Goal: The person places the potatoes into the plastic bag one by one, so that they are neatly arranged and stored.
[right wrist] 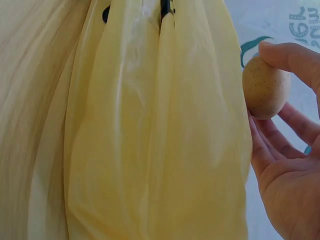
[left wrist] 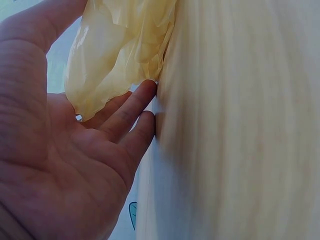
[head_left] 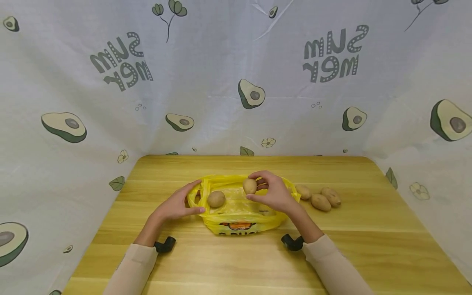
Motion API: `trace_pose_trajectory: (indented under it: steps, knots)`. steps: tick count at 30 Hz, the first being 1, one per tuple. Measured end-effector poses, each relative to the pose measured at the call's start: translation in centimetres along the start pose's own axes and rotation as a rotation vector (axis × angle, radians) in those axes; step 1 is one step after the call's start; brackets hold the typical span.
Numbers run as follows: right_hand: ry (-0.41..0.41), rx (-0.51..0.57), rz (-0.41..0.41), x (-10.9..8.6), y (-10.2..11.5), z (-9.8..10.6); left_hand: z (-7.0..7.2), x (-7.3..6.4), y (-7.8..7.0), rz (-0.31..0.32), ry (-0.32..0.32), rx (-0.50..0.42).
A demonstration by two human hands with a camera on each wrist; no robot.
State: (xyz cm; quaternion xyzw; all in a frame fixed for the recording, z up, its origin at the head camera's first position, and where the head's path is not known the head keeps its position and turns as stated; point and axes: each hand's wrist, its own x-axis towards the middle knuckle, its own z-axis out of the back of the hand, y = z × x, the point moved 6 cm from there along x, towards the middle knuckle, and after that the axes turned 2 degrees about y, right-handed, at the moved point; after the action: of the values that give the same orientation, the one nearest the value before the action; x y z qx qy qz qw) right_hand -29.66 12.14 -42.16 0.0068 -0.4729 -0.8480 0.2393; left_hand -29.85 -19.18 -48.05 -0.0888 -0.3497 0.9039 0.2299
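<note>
A yellow plastic bag lies with its mouth spread on the wooden table. Inside its left part sits a round potato. My right hand pinches another potato between thumb and fingers, over the bag's mouth; in the right wrist view this potato shows just beyond the bag's side. At the bag's left end my left hand has thumb and fingers spread apart, touching the yellow plastic. In the left wrist view its fingers are mostly straight, with the bag lying between them and the thumb.
Three more potatoes lie on the table just right of the bag, near my right forearm. The wooden table ends at the back against a white curtain printed with avocados. Black wrist mounts hang at both sleeves.
</note>
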Motion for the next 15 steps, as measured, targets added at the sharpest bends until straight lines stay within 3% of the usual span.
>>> trace_pose_trajectory:
  steps: [15]
  knots:
    - [0.094, 0.023, -0.037, 1.5, -0.3, -3.8, 0.0, 0.0, 0.1, 0.006, 0.000, -0.010]
